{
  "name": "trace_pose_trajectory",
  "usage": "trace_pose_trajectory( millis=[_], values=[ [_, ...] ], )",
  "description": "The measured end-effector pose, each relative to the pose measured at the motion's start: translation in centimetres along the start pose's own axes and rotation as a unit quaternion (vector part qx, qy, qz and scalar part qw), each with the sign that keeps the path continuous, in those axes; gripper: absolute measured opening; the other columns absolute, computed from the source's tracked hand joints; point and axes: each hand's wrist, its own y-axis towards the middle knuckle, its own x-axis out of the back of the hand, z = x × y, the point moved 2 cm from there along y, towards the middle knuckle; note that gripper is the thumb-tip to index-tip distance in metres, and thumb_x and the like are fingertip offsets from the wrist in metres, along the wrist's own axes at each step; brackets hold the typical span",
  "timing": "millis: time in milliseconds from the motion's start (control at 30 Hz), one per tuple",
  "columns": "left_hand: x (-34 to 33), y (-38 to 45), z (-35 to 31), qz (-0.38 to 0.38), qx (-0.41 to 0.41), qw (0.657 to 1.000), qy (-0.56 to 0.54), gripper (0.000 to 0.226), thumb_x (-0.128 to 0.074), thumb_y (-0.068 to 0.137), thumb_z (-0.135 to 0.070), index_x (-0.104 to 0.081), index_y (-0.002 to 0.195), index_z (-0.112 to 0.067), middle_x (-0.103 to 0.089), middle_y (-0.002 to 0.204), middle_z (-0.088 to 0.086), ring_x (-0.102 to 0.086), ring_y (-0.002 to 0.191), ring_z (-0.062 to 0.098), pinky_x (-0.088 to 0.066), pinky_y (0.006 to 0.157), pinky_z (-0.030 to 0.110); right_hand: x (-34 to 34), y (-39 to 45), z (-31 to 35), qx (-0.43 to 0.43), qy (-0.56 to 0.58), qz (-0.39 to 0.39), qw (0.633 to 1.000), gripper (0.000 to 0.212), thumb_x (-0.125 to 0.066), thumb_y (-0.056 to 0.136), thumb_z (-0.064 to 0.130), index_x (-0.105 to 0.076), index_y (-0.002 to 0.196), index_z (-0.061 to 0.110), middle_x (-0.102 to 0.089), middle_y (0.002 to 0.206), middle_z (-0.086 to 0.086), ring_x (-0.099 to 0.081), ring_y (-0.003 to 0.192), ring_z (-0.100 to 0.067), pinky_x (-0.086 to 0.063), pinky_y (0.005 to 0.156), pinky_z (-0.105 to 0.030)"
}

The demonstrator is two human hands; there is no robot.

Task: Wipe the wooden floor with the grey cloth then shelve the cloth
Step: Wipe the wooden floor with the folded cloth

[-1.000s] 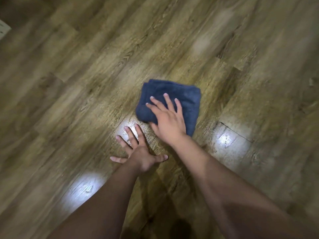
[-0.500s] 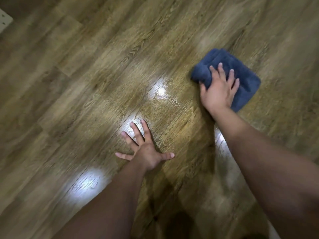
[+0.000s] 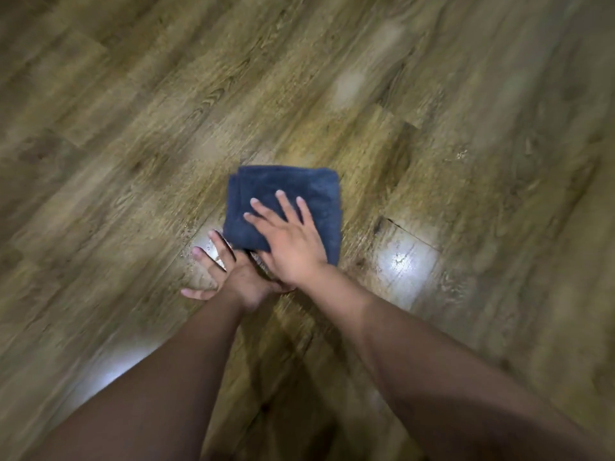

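Note:
The folded grey cloth (image 3: 289, 191), dark blue-grey in this light, lies flat on the wooden floor (image 3: 133, 134) at the middle of the view. My right hand (image 3: 289, 237) presses down on its near half, palm flat, fingers spread and pointing away. My left hand (image 3: 226, 274) is planted flat on the floor just below and left of the cloth, fingers spread; its fingertips reach the cloth's near left corner, and my right hand covers part of it. No shelf is in view.
Brown wood-grain planks run diagonally across the whole view. Bright light reflections shine on the floor at the right (image 3: 406, 261) and lower left (image 3: 109, 371). A plank joint with a dark gap (image 3: 399, 227) sits right of the cloth.
My right hand has slid the cloth back from the far right to the centre, close above my left hand. My left hand has stayed planted on the floor.

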Motion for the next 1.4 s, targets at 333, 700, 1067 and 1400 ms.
trace_pose_trajectory(
  millis=[333, 700, 1067, 1400],
  values=[
    [2.1, -0.1, 4.1, -0.045, -0.117, 0.992, 0.020, 0.119, -0.057, 0.059, -0.087, 0.019, 0.145, -0.059, 0.031, 0.160, -0.022, 0.027, 0.150, 0.017, 0.017, 0.100, 0.078, 1.4, -4.6, -6.2, -0.099, 0.028, -0.053, 0.993, 0.073, -0.064, 0.091, 0.023, -0.032, 0.156, 0.028, -0.024, 0.166, 0.010, -0.012, 0.156, -0.022, -0.004, 0.126, -0.044],
    [4.1, 2.2, 16.5, -0.029, 0.007, 0.997, -0.070, 0.163, -0.061, 0.009, -0.102, 0.051, 0.119, -0.061, 0.066, 0.126, -0.025, 0.057, 0.124, 0.024, 0.015, 0.091, 0.086, 2.9, -2.1, -11.3, -0.301, 0.081, -0.150, 0.938, 0.057, -0.054, 0.097, 0.033, -0.039, 0.152, 0.023, -0.029, 0.165, 0.006, -0.011, 0.155, -0.029, -0.003, 0.125, -0.051],
    [5.4, 0.4, 15.3, 0.022, -0.003, 0.998, -0.063, 0.162, -0.080, 0.042, -0.081, 0.051, 0.130, -0.047, 0.066, 0.133, -0.011, 0.055, 0.128, 0.034, 0.008, 0.092, 0.088, 0.5, 5.8, 3.6, -0.175, 0.020, -0.074, 0.982, 0.071, -0.058, 0.093, 0.042, -0.031, 0.157, 0.027, -0.021, 0.167, 0.007, -0.007, 0.155, -0.034, -0.004, 0.124, -0.056],
    [5.0, 1.4, 15.7, 0.006, 0.011, 0.998, -0.065, 0.166, -0.085, 0.038, -0.076, 0.045, 0.136, -0.046, 0.066, 0.130, -0.018, 0.062, 0.121, 0.026, 0.013, 0.093, 0.086, -3.9, 3.0, 14.0, 0.117, -0.028, 0.015, 0.993, 0.071, -0.059, 0.091, 0.041, -0.033, 0.156, 0.029, -0.023, 0.167, 0.009, -0.010, 0.155, -0.030, -0.003, 0.125, -0.051]
  ],
)
